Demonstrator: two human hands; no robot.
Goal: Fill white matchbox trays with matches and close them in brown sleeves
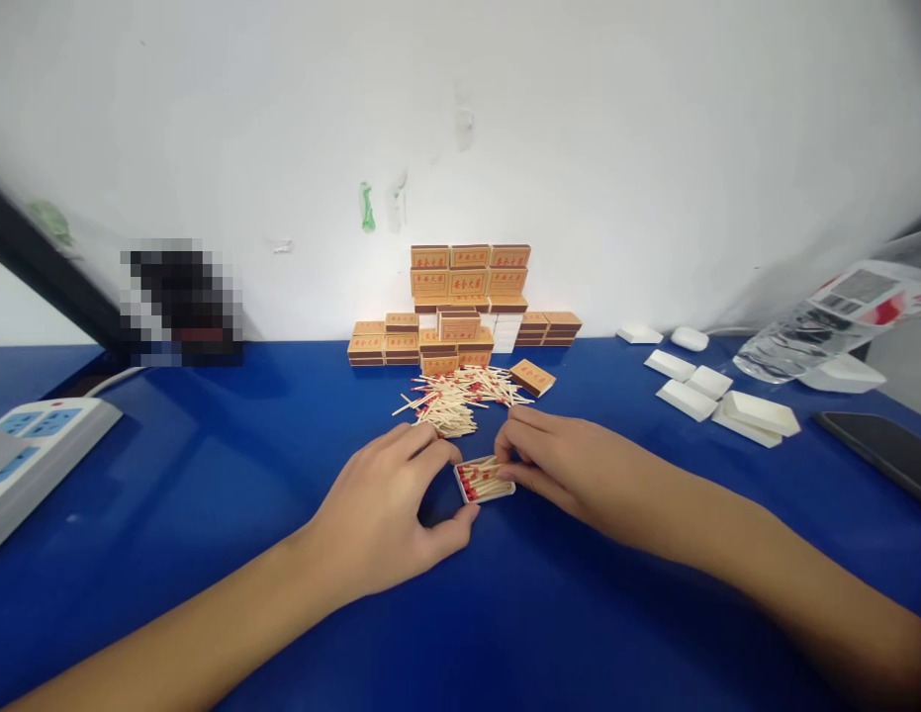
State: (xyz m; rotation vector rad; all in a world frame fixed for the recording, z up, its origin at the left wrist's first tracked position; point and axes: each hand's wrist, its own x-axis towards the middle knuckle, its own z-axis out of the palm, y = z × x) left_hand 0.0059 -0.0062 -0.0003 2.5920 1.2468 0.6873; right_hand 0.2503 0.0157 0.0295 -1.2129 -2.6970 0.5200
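A small white matchbox tray (461, 487) lies on the blue table, filled with red-tipped matches (484, 484). My left hand (390, 509) grips the tray by its long sides, thumb at the near side and forefinger at the far side. At the tray's right end, my right hand (553, 450) pinches matches with thumb and fingers; its fingertips partly cover them. Just beyond the tray is a loose heap of matches (449, 410). A single orange matchbox cover (532, 378) rests to the right of that heap.
Stacked orange matchboxes (469, 282) stand against the white wall. Several white trays (687, 399), a white earphone-like case (690, 339), a clear plastic bottle (808, 326) and a dark phone (879, 450) lie to the right. A power strip (66, 460) sits at left.
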